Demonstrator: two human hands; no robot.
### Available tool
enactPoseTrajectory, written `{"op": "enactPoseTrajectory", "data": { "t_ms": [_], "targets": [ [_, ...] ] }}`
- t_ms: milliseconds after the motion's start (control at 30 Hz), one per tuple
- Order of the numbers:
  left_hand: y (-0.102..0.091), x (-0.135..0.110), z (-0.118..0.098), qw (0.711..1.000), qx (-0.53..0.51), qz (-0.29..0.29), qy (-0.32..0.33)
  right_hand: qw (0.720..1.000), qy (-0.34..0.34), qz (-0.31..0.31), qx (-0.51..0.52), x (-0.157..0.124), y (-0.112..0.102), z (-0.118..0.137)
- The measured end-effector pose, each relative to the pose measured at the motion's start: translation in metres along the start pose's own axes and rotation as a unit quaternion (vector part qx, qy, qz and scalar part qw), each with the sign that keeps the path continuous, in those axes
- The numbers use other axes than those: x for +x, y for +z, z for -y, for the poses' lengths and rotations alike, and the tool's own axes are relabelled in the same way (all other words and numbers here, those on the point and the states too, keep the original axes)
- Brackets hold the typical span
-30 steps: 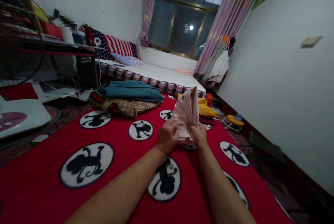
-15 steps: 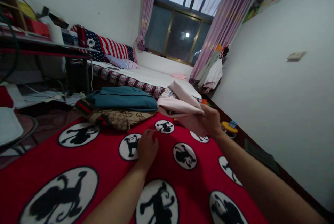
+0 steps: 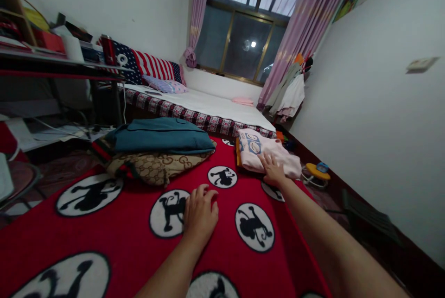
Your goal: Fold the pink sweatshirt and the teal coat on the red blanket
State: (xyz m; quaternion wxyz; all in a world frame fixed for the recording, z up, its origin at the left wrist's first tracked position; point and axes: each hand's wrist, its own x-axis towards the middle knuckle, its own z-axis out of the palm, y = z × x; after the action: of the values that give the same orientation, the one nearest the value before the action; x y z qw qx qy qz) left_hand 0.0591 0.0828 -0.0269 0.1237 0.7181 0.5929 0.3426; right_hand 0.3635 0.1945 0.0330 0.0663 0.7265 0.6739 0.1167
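A folded pale pink garment (image 3: 252, 161) with a blue and white print lies at the right far edge of the red blanket (image 3: 139, 247), on top of something orange-yellow (image 3: 238, 152) that is mostly hidden. My right hand (image 3: 273, 169) rests on its near side, fingers spread. Palm down, my left hand (image 3: 200, 212) lies on the blanket beside a white circle with a black monkey figure. Its fingers are loosely bent and hold nothing. Left of the pink garment is a folded teal garment (image 3: 162, 136), stacked on a brown patterned bag or cloth (image 3: 149, 168).
A bed with a white sheet (image 3: 205, 103) stands beyond the blanket, under the window. At the left is a cluttered desk (image 3: 69, 64) with a chair (image 3: 17, 173) in front. A yellow-topped stool (image 3: 318, 172) stands at the right, near hanging clothes (image 3: 292, 94).
The pink garment has gone from my right hand's grip in the air down onto the orange-yellow thing. My right hand has opened on it. My left hand has shifted slightly and lies flatter.
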Motion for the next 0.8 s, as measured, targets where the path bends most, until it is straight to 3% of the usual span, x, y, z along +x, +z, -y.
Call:
{"op": "enactPoseTrajectory", "data": {
  "t_ms": [100, 233, 300, 467, 800],
  "targets": [
    [0.0, 0.0, 0.0, 1.0, -0.003, 0.002, 0.009, 0.999, 0.018, 0.0, 0.049, -0.002, -0.006, 0.013],
    [-0.001, -0.001, 0.0, 1.0, -0.012, 0.0, 0.013, 0.993, -0.022, -0.029, 0.112, -0.012, -0.026, 0.038],
    [-0.001, -0.001, 0.0, 1.0, -0.017, -0.001, 0.01, 0.989, -0.037, -0.049, 0.133, -0.028, -0.016, 0.063],
    [-0.001, 0.0, 0.0, 0.999, -0.037, -0.004, 0.006, 0.991, -0.001, 0.015, 0.133, -0.077, 0.022, 0.119],
    [-0.007, -0.005, 0.0, 0.998, -0.067, 0.007, 0.007, 0.988, 0.023, -0.031, 0.149, -0.165, 0.013, 0.157]
  ]
}}
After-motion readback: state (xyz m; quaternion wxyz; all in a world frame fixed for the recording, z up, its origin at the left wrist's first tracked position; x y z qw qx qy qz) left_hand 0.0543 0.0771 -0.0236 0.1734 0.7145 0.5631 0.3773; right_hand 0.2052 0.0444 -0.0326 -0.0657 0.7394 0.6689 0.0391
